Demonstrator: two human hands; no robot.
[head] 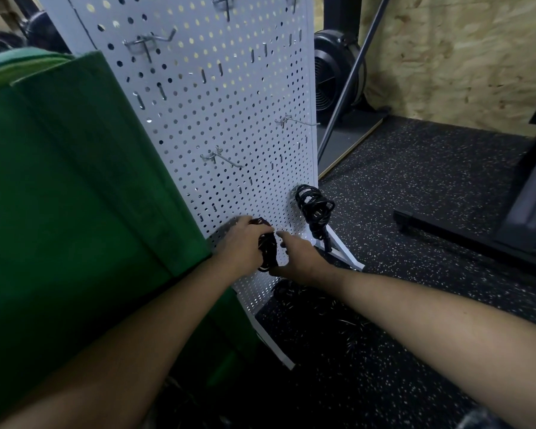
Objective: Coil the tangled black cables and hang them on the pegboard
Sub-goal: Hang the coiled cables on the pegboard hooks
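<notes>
Left hand (240, 247) clamps its fingers round the coil (267, 249) low against the pegboard (198, 103); right hand (299, 258) touches it, grip unclear. Hold loops tight while hooking.

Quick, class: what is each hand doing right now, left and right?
Left hand: closed around the coiled black cable, low at the pegboard.
Right hand: open, fingers loosely extended beside that cable.

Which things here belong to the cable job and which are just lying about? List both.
Job: coiled black cable gripped by the left hand, right hand beside it; hung cable coil; white pegboard; peg hook.
Lying about: green cloth; black fan; black metal stand.
</notes>
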